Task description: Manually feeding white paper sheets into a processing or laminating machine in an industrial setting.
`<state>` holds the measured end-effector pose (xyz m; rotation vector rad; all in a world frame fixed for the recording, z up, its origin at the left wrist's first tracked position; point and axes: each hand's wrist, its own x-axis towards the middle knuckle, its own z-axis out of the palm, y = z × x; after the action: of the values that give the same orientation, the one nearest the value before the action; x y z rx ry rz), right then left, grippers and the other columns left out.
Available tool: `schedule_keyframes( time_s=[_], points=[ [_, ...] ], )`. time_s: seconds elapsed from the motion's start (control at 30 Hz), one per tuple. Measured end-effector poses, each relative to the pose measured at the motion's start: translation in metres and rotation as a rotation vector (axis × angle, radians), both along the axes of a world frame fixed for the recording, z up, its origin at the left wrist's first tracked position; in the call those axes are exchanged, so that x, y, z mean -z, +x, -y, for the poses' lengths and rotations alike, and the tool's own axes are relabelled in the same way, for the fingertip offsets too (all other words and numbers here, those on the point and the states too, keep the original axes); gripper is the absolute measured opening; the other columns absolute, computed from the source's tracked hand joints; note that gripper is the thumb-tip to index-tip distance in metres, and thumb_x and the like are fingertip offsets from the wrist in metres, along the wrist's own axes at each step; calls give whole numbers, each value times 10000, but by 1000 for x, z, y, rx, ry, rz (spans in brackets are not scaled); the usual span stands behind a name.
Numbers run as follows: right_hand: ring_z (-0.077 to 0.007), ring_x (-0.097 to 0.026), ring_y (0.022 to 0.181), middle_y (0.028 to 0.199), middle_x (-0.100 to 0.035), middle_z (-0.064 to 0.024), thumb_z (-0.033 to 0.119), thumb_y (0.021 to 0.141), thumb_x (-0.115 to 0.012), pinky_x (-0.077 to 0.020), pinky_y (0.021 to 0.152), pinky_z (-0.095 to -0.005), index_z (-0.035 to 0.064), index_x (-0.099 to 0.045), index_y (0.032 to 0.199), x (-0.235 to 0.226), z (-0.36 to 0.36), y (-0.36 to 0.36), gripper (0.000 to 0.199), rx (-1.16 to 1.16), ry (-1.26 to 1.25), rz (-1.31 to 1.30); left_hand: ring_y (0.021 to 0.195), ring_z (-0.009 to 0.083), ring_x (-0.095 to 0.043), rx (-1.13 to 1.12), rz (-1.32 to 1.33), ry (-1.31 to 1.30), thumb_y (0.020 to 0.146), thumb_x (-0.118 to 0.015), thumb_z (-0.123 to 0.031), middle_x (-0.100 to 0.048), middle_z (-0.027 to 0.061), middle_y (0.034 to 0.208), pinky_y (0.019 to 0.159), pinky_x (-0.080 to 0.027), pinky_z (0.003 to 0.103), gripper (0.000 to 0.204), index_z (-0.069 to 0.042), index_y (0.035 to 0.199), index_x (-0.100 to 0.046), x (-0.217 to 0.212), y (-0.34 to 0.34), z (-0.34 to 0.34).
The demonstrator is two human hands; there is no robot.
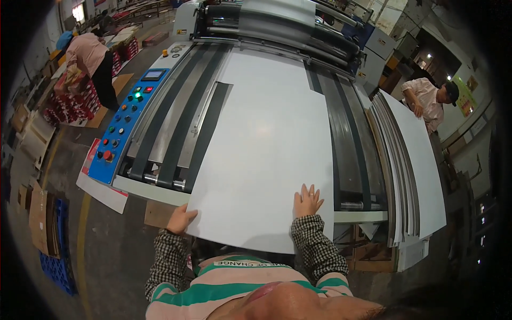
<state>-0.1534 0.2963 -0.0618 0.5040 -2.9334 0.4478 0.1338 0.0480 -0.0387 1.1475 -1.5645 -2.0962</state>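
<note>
Large white flat sheet [266, 160] mostly laid over dark flat belts [214, 114], near edge overhanging; left hand [181, 219] apparently pinching its corner, right hand [308, 202] palm-down, fingers spread, gripping nothing.

Left grip [183, 219]: fingertips hidden under white sheet [266, 160]; machine [348, 128] cut off at top.

Head cam (L of pair), wide fisheye: looks down & fwd from above green-striped shirt [224, 290], close over big flat white sheet [266, 160], facing grey-and-black roller machine [277, 24], far side.
</note>
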Motion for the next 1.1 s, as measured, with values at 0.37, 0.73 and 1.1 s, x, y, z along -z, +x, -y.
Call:
schedule_keyframes(
  time_s=[0.37, 0.73, 1.1],
  points=[
    [-368, -115, 1245, 1342, -213, -172, 349, 815, -418, -48, 986, -535, 125, -372, 1246, -8, 35, -13, 488, -202, 81, 182, 823, 175, -551, 38, -35, 159, 746, -532, -35, -571, 112, 946, 741, -437, 275, 311, 75, 1036, -504, 2, 14, 28],
    [-360, -145, 1240, 1326, -247, -183, 348, 830, -387, -71, 1002, -499, 113, -421, 1210, -12, 107, -109, 448, -227, 111, 147, 656, 175, -575, -248, 353, -784, 747, -559, -115, -597, 134, 706, 597, -446, 294, 236, 31, 933, -550, -8, -69, 103],
    [-282, -460, 1016, 1096, -465, -176, 169, 671, -568, -353, 811, -488, 61, -480, 1046, -155, -210, -231, 400, 856, 349, -462, 629, 160, -551, -171, 360, -898, 766, -549, -136, -589, 138, 701, 594, -436, 298, 196, 45, 839, -567, -22, -89, 94]
  ],
)
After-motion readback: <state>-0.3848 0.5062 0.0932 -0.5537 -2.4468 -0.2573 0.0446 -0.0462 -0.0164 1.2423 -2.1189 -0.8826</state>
